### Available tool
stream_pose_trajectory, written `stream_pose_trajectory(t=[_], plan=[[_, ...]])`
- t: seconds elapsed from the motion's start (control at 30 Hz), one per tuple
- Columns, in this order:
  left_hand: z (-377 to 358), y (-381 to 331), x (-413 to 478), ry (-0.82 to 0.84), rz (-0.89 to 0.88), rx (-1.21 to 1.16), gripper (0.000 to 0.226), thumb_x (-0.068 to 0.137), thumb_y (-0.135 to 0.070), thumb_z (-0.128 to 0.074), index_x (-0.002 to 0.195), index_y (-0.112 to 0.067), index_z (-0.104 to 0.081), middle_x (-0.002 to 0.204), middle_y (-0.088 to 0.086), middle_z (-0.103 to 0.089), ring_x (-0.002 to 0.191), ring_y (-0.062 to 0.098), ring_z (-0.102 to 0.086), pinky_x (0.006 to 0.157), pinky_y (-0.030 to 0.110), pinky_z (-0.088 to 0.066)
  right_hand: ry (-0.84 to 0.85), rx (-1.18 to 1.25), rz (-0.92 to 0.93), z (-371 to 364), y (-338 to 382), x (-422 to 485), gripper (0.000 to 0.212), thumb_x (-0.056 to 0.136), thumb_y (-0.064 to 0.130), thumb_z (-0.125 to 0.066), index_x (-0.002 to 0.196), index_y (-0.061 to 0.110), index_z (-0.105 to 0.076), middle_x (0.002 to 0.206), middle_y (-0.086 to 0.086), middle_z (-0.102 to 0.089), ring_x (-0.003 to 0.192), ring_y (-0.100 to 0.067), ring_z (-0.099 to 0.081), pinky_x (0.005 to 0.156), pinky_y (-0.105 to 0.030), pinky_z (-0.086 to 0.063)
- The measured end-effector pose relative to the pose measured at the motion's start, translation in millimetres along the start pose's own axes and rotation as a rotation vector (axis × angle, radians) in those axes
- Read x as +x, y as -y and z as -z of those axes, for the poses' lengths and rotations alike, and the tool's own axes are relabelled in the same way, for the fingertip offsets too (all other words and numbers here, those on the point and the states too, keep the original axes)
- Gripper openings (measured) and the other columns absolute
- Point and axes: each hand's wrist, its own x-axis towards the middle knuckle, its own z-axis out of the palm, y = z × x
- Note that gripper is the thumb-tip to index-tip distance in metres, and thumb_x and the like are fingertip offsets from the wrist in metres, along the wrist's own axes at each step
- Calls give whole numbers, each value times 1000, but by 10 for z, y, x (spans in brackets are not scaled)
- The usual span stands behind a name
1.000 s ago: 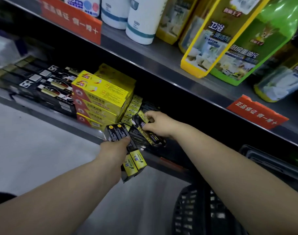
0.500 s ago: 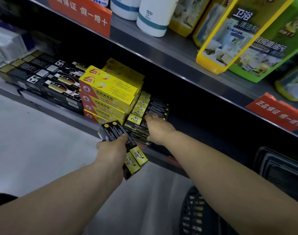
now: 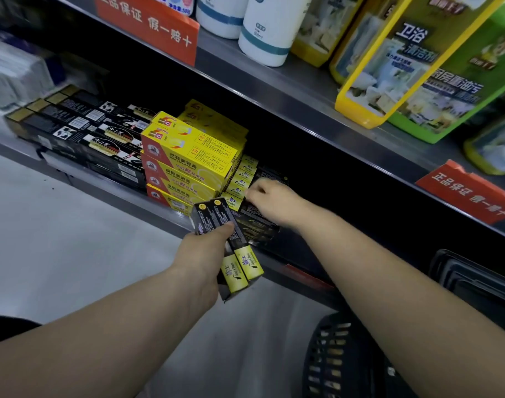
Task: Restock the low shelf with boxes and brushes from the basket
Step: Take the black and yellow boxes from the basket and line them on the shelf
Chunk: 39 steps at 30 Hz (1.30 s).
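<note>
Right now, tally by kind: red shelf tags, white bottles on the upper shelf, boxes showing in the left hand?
red shelf tags: 2
white bottles: 2
black-and-yellow boxes showing in left hand: 2
total: 6

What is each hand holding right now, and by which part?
Left hand grips slim black-and-yellow cardboard boxes around their middle. Right hand touches the stacked boxes on the low shelf; a hold cannot be told.

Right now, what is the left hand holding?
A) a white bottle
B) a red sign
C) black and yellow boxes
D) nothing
C: the left hand grips a bunch of boxes, black with yellow ends.
</note>
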Motion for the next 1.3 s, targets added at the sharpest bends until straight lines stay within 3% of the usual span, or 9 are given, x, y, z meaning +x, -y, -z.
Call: stream_pose_trajectory(t=[0.17, 0.3, 0.5, 0.57, 0.7, 0.77, 0.87, 1.1, 1.3], plan=[[-61, 3, -12, 91, -7, -29, 30, 86, -25, -67, 112, -11, -61, 91, 12, -69, 70, 27, -66, 67, 40, -56, 448, 554, -104, 43, 37, -524, 33, 92, 36, -56, 122, 26, -48, 97, 10, -59, 80, -3, -64, 63, -21, -57], [-122, -26, -80, 236, 50, 67, 37, 81, -30, -70, 111, -11, -62, 86, 9, -71, 64, 24, -68, 58, 37, -57, 311, 751, -113, 133, -161, -564, 66, 89, 28, -61, 145, 24, -27, 112, -2, -62, 101, -18, -64, 84, -36, -56], [-189, -21, -159, 349, 52, 167, 44, 74, -45, -71, 107, -17, -66, 85, 6, -75, 65, 20, -72, 49, 30, -54, 377, 974, -38, 458, -369, -541, 50, 87, 11, -57, 132, 32, -50, 115, -3, -65, 102, -23, -63, 86, -34, -53], [-195, -21, -143, 316, 58, 156, 50, 75, -48, -70, 112, -15, -62, 88, 8, -75, 65, 23, -72, 49, 33, -54, 372, 938, -40, 454, -415, -524, 39, 86, 10, -56, 122, 25, -58, 105, -3, -65, 95, -20, -61, 85, -31, -49], [-176, -6, -35, 121, 67, 115, 58, 83, -58, -58, 118, -13, -58, 103, 10, -68, 93, 32, -65, 80, 45, -54, 249, 939, -166, 430, -472, -439, 10, 89, 10, -49, 85, 12, -58, 82, -7, -60, 77, -17, -54, 72, -26, -43], [-173, -38, 17, -1, 10, -13, 45, 90, -50, -52, 111, -10, -56, 82, 8, -64, 66, 24, -62, 61, 33, -51, 97, 1005, -269, 496, -532, -378, 15, 89, 16, -53, 76, 11, -57, 72, -7, -58, 62, -15, -52, 55, -21, -43], [-174, -65, 91, -122, -42, -29, 56, 92, -49, -47, 129, -8, -49, 88, 9, -57, 59, 19, -49, 49, 26, -38, -79, 1112, -295, 595, -659, -283, 16, 91, 24, -57, 83, 10, -61, 74, -7, -63, 58, -16, -58, 53, -21, -51], [-234, 9, 141, -103, -12, -34, 51, 93, -43, -50, 132, -11, -44, 74, 6, -51, 58, 20, -52, 55, 28, -42, -139, 611, -129, 239, -730, 148, 24, 98, 27, -48, 115, 14, -58, 107, -4, -60, 101, -17, -54, 92, -32, -47], [-241, 7, 137, -69, 6, -21, 48, 95, -39, -50, 133, -10, -45, 76, 6, -53, 54, 18, -52, 49, 27, -38, -37, 221, 21, -7, -698, 281, 33, 99, 22, -44, 131, 19, -46, 116, 0, -50, 113, -18, -49, 92, -23, -35]])
